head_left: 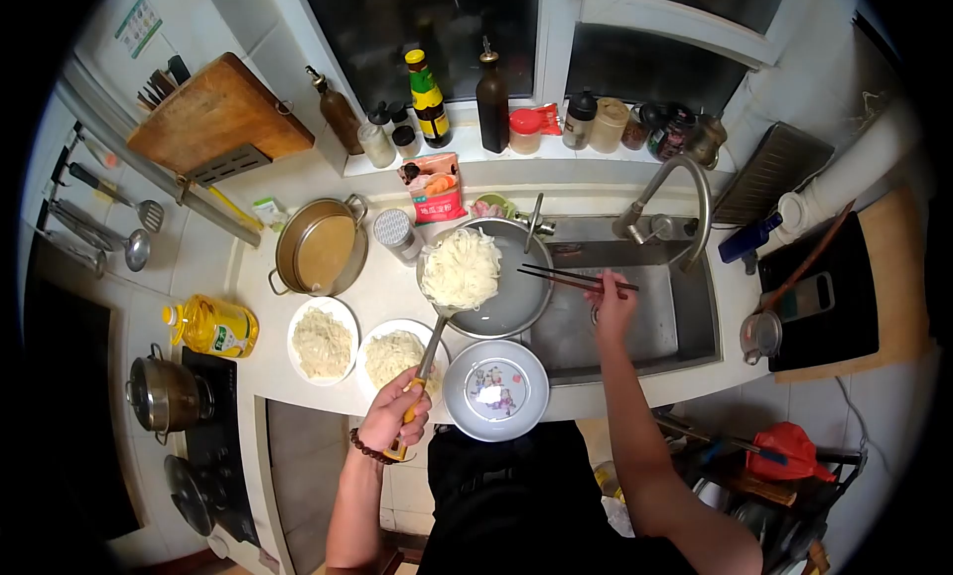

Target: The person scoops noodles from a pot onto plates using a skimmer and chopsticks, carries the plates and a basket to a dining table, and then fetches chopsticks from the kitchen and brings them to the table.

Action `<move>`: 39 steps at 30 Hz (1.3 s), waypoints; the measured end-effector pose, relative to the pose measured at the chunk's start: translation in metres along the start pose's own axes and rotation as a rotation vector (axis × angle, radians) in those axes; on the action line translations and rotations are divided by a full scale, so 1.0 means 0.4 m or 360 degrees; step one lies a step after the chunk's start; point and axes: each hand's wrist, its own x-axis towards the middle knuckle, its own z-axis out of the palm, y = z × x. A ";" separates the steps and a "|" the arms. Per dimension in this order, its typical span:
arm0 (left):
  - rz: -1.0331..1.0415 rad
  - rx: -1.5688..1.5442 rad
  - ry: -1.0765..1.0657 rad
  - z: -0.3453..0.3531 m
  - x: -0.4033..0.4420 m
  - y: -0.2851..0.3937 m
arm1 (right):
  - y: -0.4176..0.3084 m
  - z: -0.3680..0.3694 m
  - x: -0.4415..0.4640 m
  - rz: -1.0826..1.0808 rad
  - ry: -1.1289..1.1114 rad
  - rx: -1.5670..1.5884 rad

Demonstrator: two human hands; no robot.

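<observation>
My left hand (pixel 395 416) is closed around the yellow handle of a long-handled strainer (pixel 434 349). A heap of pale noodles (pixel 462 267) lies on its head and hides most of it. The noodles are over the left side of a wide grey metal basin (pixel 516 299), beside the sink. Held in my right hand (pixel 612 302) is a pair of dark chopsticks (pixel 561 278), their tips over the basin's right side. Nearest to me stands a plate (pixel 531 396) with a floral centre. Left of it are two white plates of noodles (pixel 323 341) (pixel 392 355).
A steel pot (pixel 285 247) of cloudy liquid stands at the back left, near a shaker (pixel 395 235) and a red packet (pixel 433 190). The sink (pixel 635 327) and faucet (pixel 685 178) are right. Oil (pixel 220 325) stands near the stove (pixel 226 426). Bottles (pixel 491 103) line the sill.
</observation>
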 end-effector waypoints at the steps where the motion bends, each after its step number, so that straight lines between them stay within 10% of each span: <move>1: 0.0002 0.0004 0.0000 0.009 -0.006 0.009 | -0.002 0.000 -0.002 -0.0002 0.0000 0.0005; 39: -0.0011 0.0006 -0.0020 0.030 0.071 -0.116 | 0.027 -0.096 -0.140 0.0043 0.0008 0.0109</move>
